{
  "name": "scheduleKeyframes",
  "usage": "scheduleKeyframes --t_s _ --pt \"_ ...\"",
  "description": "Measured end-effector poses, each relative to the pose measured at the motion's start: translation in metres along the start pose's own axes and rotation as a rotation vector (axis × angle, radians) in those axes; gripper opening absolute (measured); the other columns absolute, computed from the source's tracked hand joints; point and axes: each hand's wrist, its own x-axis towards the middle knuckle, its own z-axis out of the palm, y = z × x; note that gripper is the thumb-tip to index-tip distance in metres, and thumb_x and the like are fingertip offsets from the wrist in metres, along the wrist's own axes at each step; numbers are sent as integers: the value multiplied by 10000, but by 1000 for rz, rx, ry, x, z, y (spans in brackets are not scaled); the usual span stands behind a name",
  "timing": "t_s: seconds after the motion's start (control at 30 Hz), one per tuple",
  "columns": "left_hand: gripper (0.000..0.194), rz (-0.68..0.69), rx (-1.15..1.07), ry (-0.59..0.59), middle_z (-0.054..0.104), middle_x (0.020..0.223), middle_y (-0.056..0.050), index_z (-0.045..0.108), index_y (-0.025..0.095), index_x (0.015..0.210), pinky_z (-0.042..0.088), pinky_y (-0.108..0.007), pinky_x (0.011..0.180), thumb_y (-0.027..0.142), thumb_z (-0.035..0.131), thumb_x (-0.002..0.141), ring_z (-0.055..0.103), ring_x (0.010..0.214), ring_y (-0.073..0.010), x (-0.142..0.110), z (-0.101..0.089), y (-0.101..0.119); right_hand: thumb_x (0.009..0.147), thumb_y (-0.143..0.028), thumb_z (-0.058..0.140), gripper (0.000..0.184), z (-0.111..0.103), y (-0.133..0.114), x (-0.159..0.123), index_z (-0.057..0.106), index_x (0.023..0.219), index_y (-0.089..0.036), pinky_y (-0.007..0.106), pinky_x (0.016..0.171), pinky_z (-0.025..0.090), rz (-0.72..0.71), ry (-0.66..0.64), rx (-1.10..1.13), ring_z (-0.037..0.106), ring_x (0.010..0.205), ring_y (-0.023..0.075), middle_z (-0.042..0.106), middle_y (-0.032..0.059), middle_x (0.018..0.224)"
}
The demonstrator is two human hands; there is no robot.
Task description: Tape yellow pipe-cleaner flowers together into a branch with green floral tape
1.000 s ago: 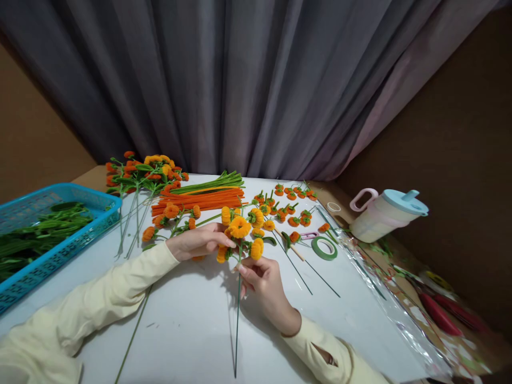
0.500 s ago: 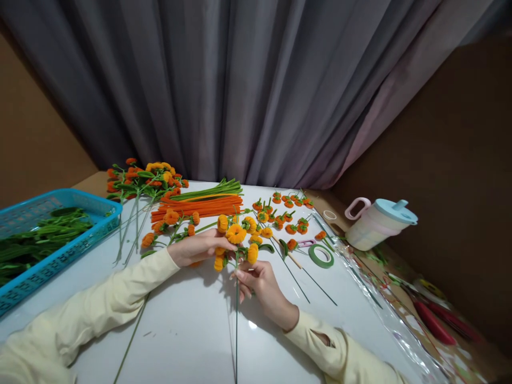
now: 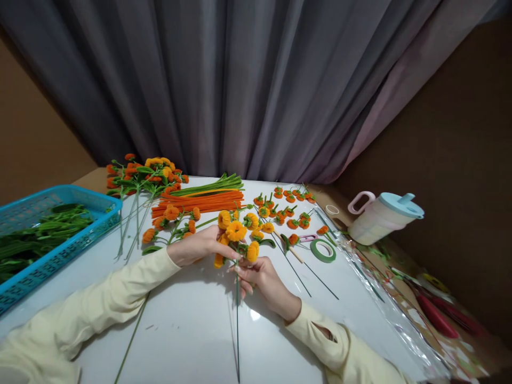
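Observation:
Both hands meet at a yellow artificial flower stem (image 3: 238,320), just under its cluster of fuzzy yellow blooms (image 3: 236,231). My left hand (image 3: 202,246) comes in from the left, its thumb and fingers closed about the stem's top below the flower heads. Slightly lower, my right hand (image 3: 262,280) pinches the same stem between thumb and fingers. The thin dark green stem hangs down toward the table's near edge. Beside my left wrist lies a spray of orange flowers (image 3: 172,213). A roll of green tape (image 3: 323,250) rests to the right of my right hand.
A blue basket (image 3: 116,205) of green leaves stands at left. Finished-looking orange flowers (image 3: 132,170) lie behind it, near orange pipe cleaners (image 3: 200,202). Small orange flower heads (image 3: 294,224) are spread at right. A lidded cup (image 3: 382,218) and red-handled pliers (image 3: 438,317) sit farther right.
My left thumb and fingers have moved down and right, from beside the blooms to the stem just above my right hand. The right hand keeps its pinch. The view has shifted slightly.

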Motion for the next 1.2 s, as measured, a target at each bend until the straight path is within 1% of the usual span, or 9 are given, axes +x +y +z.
scheduleKeyframes --t_s 0.2,0.4,0.57,0.63,0.77,0.83,0.9,1.07,1.2 --pt "259 58 35 38 670 833 -29 642 143 858 466 -263 675 143 752 624 601 762 -169 0 5 -2 714 -329 718 248 -4 -3 -1 637 664 -100 222 422 418 32 -72 7 419 340 76 397 -75 371" --pt "269 114 -74 42 673 853 -36 656 138 866 466 -269 740 106 730 610 601 806 -173 2 8 -3 731 -332 719 257 -6 -4 -2 639 648 -102 207 379 395 17 -75 -9 330 299 51 359 -88 347" --pt "254 151 -132 -5 674 834 -46 655 129 924 463 -308 779 211 714 690 603 795 -177 1 18 -7 698 -364 748 272 -11 -5 -1 658 628 -118 191 345 368 43 -48 -7 285 283 35 366 -84 341" --pt "346 171 -145 60 668 920 -71 626 128 993 449 -335 835 262 731 693 601 876 -201 0 23 -11 686 -383 758 286 -14 -8 0 671 621 -119 185 346 362 45 -20 -24 302 280 36 369 -78 333" --pt "612 183 -181 295 568 1162 -129 489 145 1146 413 -355 905 272 791 629 544 1049 -233 1 30 -27 656 -380 784 286 -19 -20 1 686 604 -116 173 340 344 14 61 -32 318 268 34 364 -73 312" --pt "602 184 -158 386 546 1168 -138 482 141 1110 409 -352 898 286 796 618 532 1055 -231 3 31 -35 648 -349 792 266 -18 -26 0 682 587 -114 175 334 342 -12 103 -39 319 270 36 357 -73 316" --pt "512 171 -139 429 572 1087 -121 515 136 1021 413 -346 867 312 787 625 547 998 -220 5 30 -39 632 -327 801 250 -17 -31 -1 683 584 -112 182 322 343 -44 149 -49 303 277 35 373 -68 335" --pt "362 92 -221 314 611 874 -56 603 120 872 410 -294 739 379 744 662 559 790 -158 4 30 -36 628 -319 795 239 -14 -31 -3 679 597 -112 202 311 350 -94 196 -55 273 287 38 385 -66 351" --pt "373 11 -262 259 625 909 -59 611 142 925 413 -280 697 368 747 663 570 792 -159 3 30 -33 664 -316 772 243 -14 -27 -3 654 592 -116 199 332 358 -93 171 -66 290 289 42 364 -77 338"
